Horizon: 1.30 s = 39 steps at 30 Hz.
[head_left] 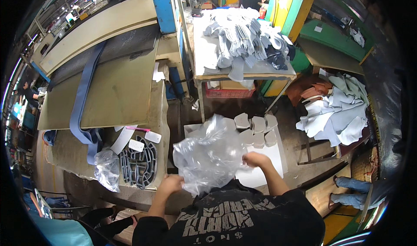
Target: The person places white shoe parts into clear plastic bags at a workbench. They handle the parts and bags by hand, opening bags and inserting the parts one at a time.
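A large clear plastic bag is spread between my two hands, puffed out and crinkled. My left hand is closed on its lower left edge. My right hand pinches its right edge. Behind the bag, several small stacks of light grey cut pieces stand on a white sheet. The bag hides part of that sheet. Left of my left hand, dark metal cutting dies lie on a worn table, with a crumpled clear bag beside them.
Ahead, a table bears a big heap of grey cut pieces, with a red crate below. White and grey material scraps pile at right. A press board with a blue strap is at left. Other people are close by on both sides.
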Each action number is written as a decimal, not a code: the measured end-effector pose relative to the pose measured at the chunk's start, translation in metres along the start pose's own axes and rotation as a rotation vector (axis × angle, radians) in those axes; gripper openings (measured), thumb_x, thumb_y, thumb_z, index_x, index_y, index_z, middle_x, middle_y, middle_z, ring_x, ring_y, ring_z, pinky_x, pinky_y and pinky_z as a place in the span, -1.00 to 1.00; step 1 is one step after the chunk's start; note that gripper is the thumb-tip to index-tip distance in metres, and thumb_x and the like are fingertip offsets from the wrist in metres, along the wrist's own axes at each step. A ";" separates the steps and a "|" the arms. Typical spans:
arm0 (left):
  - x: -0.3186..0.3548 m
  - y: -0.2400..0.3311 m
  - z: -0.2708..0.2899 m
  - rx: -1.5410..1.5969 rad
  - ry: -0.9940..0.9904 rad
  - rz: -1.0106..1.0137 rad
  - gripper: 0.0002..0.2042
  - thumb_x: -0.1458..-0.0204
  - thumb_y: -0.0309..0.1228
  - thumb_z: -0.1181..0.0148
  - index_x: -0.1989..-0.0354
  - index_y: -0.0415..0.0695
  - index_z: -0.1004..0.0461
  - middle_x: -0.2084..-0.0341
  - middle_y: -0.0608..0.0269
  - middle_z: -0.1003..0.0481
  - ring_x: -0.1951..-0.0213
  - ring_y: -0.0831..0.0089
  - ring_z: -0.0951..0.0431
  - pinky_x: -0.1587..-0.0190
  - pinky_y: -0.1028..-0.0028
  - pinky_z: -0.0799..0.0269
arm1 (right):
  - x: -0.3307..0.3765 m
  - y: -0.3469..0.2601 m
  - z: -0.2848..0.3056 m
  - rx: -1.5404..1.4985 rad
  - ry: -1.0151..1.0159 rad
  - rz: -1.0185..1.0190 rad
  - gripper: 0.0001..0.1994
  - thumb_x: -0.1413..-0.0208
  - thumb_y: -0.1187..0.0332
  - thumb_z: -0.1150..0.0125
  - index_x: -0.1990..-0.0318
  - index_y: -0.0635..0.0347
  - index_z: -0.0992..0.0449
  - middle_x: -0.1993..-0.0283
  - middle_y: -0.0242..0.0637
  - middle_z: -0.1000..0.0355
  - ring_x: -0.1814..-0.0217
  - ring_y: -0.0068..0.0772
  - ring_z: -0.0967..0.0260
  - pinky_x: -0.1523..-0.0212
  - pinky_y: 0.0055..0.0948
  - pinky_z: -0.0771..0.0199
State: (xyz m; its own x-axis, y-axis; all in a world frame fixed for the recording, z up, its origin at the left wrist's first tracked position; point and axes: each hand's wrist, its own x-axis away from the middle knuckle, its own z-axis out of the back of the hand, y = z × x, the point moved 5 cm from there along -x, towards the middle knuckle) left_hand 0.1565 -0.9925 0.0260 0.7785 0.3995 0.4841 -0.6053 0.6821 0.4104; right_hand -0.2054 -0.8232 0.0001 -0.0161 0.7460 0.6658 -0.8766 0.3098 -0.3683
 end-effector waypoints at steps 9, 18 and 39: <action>-0.037 0.054 -0.049 0.571 -0.056 0.027 -0.51 -0.30 -0.08 -0.11 -0.24 -0.20 -0.45 0.14 -0.19 -0.64 0.05 -0.07 -0.66 -0.06 0.18 -0.52 | 0.011 0.020 0.024 -0.395 0.481 -0.031 -0.75 -0.40 0.28 -0.04 0.02 0.28 -0.50 0.08 0.09 -0.60 -0.02 0.20 -0.54 -0.02 -0.09 -0.52; -0.125 0.113 -0.083 0.372 -0.038 -0.131 -0.49 -0.23 -0.07 -0.16 -0.24 -0.15 -0.48 0.10 -0.24 -0.57 0.01 -0.10 -0.57 -0.11 0.08 -0.46 | 0.007 0.064 0.113 -0.495 0.473 0.181 -0.81 -0.42 0.35 -0.04 0.04 0.29 -0.48 0.11 -0.03 -0.60 0.04 0.01 -0.55 0.00 -0.20 -0.52; -0.285 0.329 -0.055 1.121 -0.295 0.152 -0.56 -0.28 -0.34 -0.18 -0.29 -0.24 -0.45 -0.09 0.14 -0.59 -0.11 0.41 -0.51 -0.21 0.42 -0.37 | -0.045 0.154 0.234 -0.590 0.238 0.707 -0.85 -0.37 0.40 -0.04 0.03 0.26 -0.43 0.17 0.05 -0.57 0.06 0.17 -0.55 0.07 -0.03 -0.49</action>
State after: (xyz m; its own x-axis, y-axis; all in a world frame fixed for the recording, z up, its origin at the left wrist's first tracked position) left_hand -0.2551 -0.8482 -0.0199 0.7057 0.1725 0.6872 -0.6113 -0.3423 0.7136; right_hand -0.4518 -0.9473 0.0653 -0.2946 0.9549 0.0379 -0.3160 -0.0599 -0.9469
